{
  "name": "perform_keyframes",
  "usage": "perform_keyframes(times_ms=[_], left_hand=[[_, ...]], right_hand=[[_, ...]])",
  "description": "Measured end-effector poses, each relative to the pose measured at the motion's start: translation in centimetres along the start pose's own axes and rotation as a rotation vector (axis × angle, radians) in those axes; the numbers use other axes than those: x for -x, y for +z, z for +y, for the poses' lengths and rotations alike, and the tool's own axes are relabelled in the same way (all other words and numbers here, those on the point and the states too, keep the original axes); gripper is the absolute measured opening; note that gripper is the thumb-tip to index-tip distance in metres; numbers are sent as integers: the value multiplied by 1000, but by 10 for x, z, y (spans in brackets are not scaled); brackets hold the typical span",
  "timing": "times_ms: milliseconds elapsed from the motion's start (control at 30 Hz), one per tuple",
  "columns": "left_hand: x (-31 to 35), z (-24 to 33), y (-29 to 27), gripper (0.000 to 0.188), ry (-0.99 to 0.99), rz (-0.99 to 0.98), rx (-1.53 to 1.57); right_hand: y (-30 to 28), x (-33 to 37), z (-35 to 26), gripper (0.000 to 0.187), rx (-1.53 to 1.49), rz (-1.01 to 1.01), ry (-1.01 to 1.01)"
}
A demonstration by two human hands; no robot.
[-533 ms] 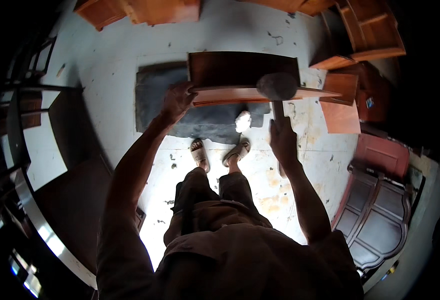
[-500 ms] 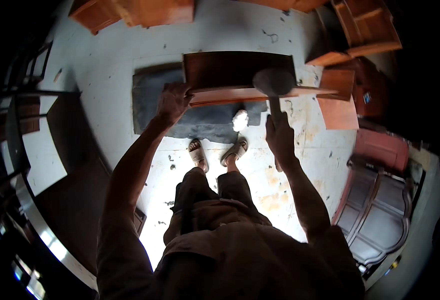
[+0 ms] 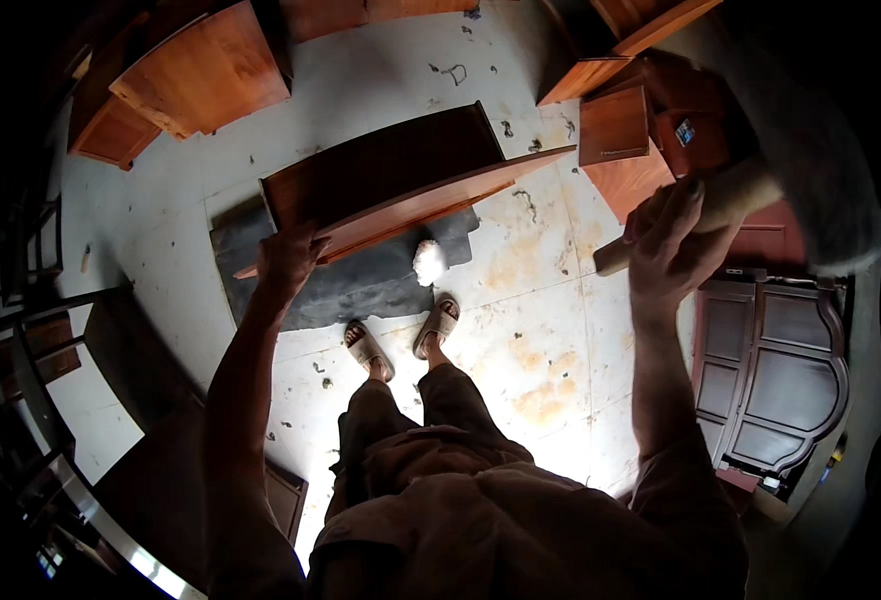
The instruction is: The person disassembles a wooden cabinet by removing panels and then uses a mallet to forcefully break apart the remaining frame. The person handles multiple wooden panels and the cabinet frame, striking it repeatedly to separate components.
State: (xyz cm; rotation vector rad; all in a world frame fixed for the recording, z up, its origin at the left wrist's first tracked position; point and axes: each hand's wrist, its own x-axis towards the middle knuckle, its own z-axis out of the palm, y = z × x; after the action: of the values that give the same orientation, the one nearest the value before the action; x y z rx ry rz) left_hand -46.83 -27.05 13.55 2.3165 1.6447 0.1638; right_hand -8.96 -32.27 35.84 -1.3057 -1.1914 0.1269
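A dark reddish-brown wooden furniture piece (image 3: 390, 160) with a long front board (image 3: 440, 200) stands on a black mat (image 3: 310, 295) before my feet. My left hand (image 3: 288, 258) is closed over the left part of that board. Raised to the right, well apart from the wood, my right hand (image 3: 675, 245) is wrapped round the pale handle of a mallet (image 3: 750, 190). The mallet's dark head is smeared by motion at the right edge of the view. On the mat near my right foot lies a crumpled white wad (image 3: 427, 262).
Orange-brown wooden cabinets (image 3: 205, 75) stand at the far left and far right. Wooden boxes (image 3: 615, 125) sit right of the mat. A dark panelled door piece (image 3: 795, 365) leans at the right. Dark frames (image 3: 45, 370) line the left. Scraps litter the pale tiled floor.
My right hand has swung the mallet up and right, away from the board. The view has turned, so the furniture piece now appears tilted. My left hand still grips the board.
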Motion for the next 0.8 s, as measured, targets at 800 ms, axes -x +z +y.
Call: perform_keyframes(times_ms=[800], left_hand=[[64, -104, 23, 57, -202, 385, 553]], right_hand=[[75, 111, -47, 24, 90, -597, 298]])
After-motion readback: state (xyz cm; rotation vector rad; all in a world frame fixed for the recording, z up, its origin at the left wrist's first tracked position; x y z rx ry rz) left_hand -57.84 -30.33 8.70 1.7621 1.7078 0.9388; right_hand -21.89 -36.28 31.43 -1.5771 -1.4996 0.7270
